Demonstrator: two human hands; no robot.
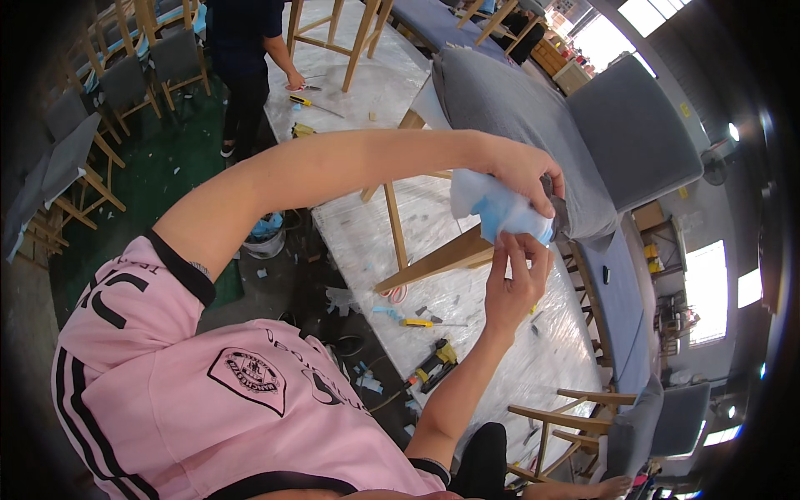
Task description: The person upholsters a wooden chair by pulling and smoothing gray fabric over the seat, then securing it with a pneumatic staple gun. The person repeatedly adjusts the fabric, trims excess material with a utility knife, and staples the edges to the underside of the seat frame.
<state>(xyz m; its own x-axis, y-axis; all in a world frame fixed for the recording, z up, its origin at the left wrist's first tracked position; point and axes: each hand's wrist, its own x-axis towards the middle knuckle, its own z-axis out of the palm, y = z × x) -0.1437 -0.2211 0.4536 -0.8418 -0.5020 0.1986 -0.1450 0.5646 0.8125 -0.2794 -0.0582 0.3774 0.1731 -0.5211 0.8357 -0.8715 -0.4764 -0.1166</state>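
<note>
A wooden-legged chair with a grey upholstered seat [525, 100] and grey backrest [637, 129] lies tipped on the worktable in front of me. At the seat's near corner, white-and-blue padding [475, 200] sticks out beside a wooden leg [437, 260]. My left hand [527, 177] reaches over the corner, its fingers closed on the grey cover fabric [560, 212]. Just below it, my right hand [518, 279] pinches the edge of the padding between thumb and fingers. The exact grip of the fingertips is partly hidden.
A plastic-covered worktable [358, 242] holds a yellow-and-black staple gun [435, 365], a yellow-handled screwdriver [421, 322] and scraps. Another person [250, 62] stands at its far left, hand on scissors. Grey chairs [125, 83] crowd the left; another chair [633, 421] stands at lower right.
</note>
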